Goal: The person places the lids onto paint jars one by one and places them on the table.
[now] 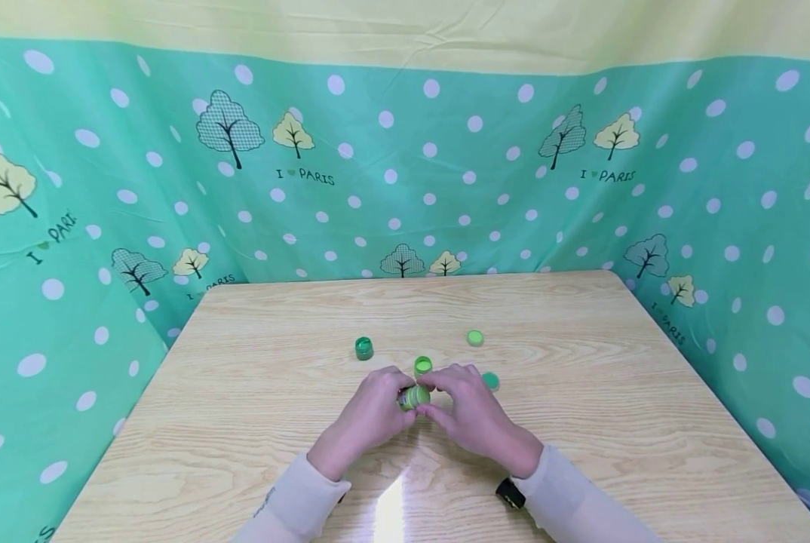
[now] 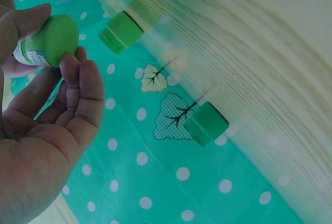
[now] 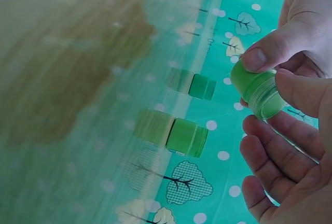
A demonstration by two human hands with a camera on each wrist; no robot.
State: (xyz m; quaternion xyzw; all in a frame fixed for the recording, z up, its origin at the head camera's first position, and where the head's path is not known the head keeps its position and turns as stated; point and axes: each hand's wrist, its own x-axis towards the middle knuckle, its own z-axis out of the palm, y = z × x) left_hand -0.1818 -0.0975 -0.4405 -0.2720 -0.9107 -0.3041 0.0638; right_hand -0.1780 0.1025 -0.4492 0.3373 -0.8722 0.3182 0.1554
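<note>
Both hands meet on a small green jar. In the head view my left hand grips its left, labelled part, and my right hand pinches the right end between thumb and fingers. The left wrist view shows the smooth green end of the jar above the bent fingers of my left hand. In the right wrist view the jar lies tilted at the thumbs, and my right hand has its other fingers loosely bent below it.
A light green jar stands just beyond the hands, a dark green jar to its left. On the right lie a light green lid and a teal lid on the wooden table. A dotted curtain hangs behind.
</note>
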